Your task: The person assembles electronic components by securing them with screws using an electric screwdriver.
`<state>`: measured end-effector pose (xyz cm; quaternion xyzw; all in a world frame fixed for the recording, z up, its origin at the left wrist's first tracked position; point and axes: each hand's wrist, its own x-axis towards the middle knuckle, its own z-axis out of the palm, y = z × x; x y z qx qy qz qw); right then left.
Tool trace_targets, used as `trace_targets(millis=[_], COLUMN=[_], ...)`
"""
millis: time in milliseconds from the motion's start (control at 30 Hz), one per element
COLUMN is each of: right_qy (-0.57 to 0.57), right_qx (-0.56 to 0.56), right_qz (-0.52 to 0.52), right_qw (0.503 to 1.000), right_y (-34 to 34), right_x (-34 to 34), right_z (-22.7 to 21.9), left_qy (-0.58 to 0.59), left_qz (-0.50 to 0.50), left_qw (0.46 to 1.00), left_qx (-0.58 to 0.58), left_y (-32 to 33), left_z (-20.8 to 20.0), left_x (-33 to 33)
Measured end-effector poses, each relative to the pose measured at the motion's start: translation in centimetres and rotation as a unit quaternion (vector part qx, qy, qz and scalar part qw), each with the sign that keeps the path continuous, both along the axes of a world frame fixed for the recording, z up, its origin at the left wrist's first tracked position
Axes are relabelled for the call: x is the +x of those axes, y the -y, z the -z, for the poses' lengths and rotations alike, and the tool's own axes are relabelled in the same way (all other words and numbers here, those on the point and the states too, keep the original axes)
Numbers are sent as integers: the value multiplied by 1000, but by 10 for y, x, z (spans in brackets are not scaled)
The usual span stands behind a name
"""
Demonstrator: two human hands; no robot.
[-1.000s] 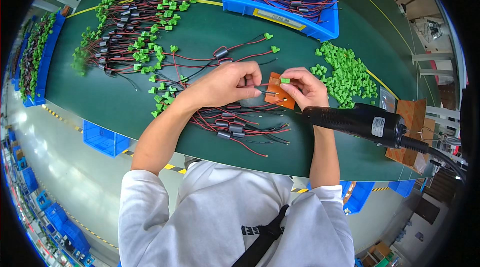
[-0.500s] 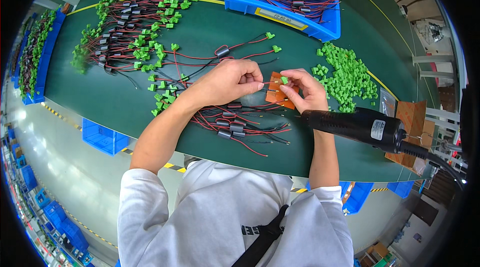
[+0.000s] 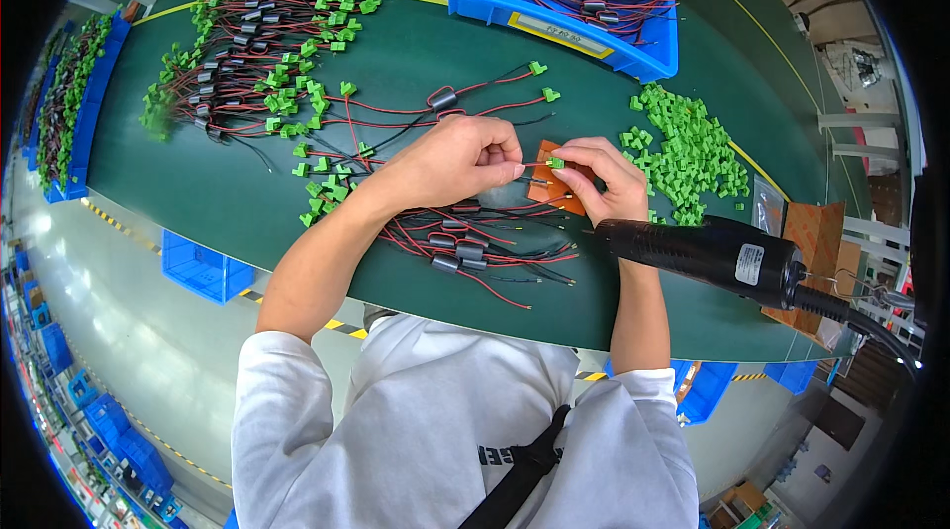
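Note:
My left hand pinches a red wire close to its end. Between the thumb and fingertips of my right hand is a small green connector, right at the tip of that wire. How deep the wire sits in it I cannot tell. Under both hands lies an orange block with wire ends resting on it. Below my left hand, several red and black cables with dark cylindrical cores lie on the green table, their bare ends pointing right.
Loose green connectors form a pile right of my hands. A black corded tool reaches over my right forearm. Cables with green connectors cover the far left, and more fill a blue bin at the back. A cardboard box stands right.
My right hand has shifted the green connector slightly left and down, turning it to meet the red wire's tip. My left hand stays nearly still.

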<state>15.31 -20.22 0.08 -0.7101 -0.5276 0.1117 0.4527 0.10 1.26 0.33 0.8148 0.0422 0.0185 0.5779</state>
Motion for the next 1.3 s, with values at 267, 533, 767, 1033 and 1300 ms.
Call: trace_targets(millis=[267,533,767,1033,1300], right_qy=[35,86,116,136,-35], right_qx=[9,5,-17,-71,-86], right_qz=[-1,-18,-28,-36,9], right_qw=[999,996,993,987,996], right_y=[-1,-4,-3,-2,16], right_x=[-2,-1,-9,-18,-4], right_z=[0,-2,-1,-10,-21], left_qy=[3,16,-10,-17,-25], left_qz=[-8,-16,-5,-1,-1], left_qw=[1000,1000,1000,997,992], left_qx=[2,20,27,79,127], left_y=[1,2,2,8,14], left_z=[2,4,0,6,10], left_x=[0,0,-2,-1,1])
